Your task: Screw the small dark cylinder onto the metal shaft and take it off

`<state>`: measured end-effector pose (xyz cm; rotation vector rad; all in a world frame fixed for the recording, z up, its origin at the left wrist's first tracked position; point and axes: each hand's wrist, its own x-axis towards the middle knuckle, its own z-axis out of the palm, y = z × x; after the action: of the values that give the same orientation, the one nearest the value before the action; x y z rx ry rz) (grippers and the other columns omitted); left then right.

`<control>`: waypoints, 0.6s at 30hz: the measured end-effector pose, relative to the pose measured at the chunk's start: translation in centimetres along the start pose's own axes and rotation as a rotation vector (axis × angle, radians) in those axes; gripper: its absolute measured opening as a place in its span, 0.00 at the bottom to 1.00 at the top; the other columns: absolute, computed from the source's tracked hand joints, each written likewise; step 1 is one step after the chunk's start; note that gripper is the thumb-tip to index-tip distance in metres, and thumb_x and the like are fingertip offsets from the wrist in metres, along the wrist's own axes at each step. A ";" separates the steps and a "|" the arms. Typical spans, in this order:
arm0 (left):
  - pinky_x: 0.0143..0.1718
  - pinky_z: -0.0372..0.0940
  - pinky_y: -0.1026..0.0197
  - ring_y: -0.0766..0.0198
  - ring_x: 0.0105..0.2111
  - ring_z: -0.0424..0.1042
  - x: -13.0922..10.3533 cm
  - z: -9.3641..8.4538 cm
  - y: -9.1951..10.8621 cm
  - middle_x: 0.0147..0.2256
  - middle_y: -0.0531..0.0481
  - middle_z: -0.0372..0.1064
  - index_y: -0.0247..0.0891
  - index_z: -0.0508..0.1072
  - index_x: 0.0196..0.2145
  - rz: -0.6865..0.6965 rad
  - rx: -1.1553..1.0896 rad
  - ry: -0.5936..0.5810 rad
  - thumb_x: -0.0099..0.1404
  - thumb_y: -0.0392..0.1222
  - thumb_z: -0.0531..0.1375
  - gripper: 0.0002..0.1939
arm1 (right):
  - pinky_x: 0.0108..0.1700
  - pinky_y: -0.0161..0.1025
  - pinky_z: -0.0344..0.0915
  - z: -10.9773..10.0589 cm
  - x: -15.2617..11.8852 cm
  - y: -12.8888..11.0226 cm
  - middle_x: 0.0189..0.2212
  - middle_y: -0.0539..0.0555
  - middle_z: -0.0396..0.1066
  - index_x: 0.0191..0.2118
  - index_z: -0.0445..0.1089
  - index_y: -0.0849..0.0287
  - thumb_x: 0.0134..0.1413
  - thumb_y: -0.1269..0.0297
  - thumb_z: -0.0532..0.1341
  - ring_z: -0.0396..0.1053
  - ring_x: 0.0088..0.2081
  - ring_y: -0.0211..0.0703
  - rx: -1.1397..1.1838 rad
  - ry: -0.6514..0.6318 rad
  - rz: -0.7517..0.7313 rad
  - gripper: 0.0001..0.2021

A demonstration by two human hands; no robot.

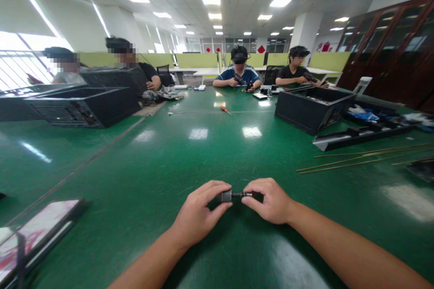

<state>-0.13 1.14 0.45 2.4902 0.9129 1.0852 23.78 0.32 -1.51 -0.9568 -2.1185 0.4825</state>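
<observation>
Between the fingertips of my left hand (203, 207) is a short dark cylinder (226, 196), gripped by thumb and forefinger. A thin dark shaft (237, 194) runs from it toward the right. My right hand (269, 201) pinches the shaft's shiny metal end (248, 194) between thumb and fingers. Both hands are closed, just above the green tabletop (220, 162) near its front. Whether shaft and cylinder are one piece I cannot tell.
Black metal cases stand at the left (115, 106) and right (305, 110). An orange screwdriver (224, 109) lies mid-table. Thin rods (342, 161) lie at right, a framed panel (44, 230) at lower left. Several people sit beyond, two holding dark tools.
</observation>
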 end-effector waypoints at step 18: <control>0.47 0.71 0.63 0.64 0.43 0.75 0.0 0.0 -0.1 0.42 0.49 0.76 0.42 0.74 0.47 0.005 -0.003 0.007 0.62 0.36 0.65 0.15 | 0.36 0.35 0.62 0.1 -0.1 0.2 0.28 0.52 0.74 0.33 0.73 0.58 0.60 0.62 0.61 0.70 0.30 0.40 0.001 0.000 -0.007 0.07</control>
<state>-0.22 1.16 0.42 2.4887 0.9067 1.0965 23.82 0.40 -1.72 -0.9487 -2.1211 0.4802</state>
